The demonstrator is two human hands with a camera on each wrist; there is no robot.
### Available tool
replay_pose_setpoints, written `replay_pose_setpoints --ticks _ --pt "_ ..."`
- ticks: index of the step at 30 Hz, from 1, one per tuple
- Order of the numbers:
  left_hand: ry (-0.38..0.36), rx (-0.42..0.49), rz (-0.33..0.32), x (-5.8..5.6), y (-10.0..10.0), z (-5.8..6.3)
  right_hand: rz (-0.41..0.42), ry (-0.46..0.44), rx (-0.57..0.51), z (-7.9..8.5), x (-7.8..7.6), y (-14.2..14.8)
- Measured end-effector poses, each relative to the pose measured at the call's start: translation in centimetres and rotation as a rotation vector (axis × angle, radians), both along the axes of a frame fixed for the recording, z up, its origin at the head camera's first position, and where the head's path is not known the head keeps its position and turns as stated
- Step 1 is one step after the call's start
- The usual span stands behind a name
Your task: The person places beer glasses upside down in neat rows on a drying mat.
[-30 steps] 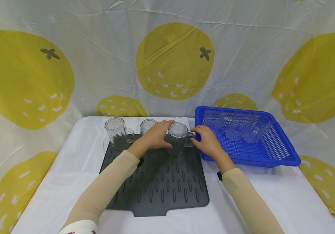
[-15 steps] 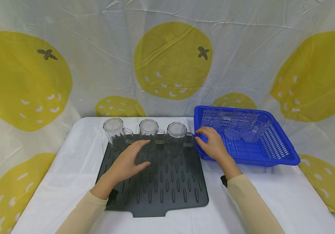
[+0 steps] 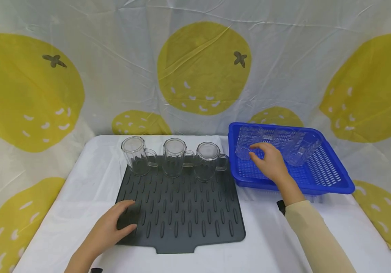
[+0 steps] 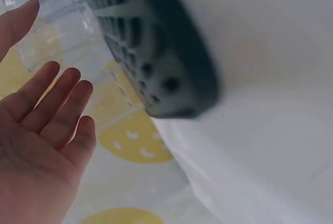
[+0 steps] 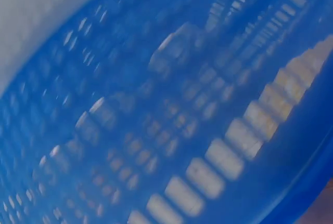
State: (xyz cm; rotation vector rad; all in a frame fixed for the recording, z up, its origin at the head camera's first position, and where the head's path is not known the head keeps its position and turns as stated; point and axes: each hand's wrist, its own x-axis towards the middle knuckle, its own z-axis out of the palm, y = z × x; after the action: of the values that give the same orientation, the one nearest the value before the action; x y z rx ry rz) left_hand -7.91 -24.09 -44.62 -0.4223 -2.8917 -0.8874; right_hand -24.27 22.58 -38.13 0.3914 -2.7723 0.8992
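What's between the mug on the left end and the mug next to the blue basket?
Another glass mug, the middle one in the row on the dark mat. The head view shows it.

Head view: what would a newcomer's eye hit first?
Probably the huge yellow fruit prints across the white backdrop. Next, the bright blue basket at the right of the table, the right hand over it. Then three clear mugs in a row along the dark mat's far end.

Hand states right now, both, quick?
Left hand: open, holding nothing, over the black mat.
Right hand: open, over the blue basket; whether it touches the leftmost glass there can't be told.
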Motion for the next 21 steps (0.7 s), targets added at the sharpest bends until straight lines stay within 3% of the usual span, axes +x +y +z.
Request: replay_pose_setpoints --ticks 5,10,15,21 --pt "-0.021 -0.036 0.047 1.2 -1.5 -1.3 -0.046 -0.062 0.049 1.5 -1.5 2.0" --pt "-0.062 -0.057 0.059 1.4 -2.1 -1.9 -0.081 -0.117 0.111 1.9 -3.2 3.5" --pt "-0.092 -0.061 0.054 1.5 -2.4 -2.0 -0.101 -0.148 0.134 1.8 -3.9 4.2" --pt "-0.235 -0.068 0.055 1.6 -2.8 -1.9 -0.093 -0.15 0.143 3.0 -3.7 4.4"
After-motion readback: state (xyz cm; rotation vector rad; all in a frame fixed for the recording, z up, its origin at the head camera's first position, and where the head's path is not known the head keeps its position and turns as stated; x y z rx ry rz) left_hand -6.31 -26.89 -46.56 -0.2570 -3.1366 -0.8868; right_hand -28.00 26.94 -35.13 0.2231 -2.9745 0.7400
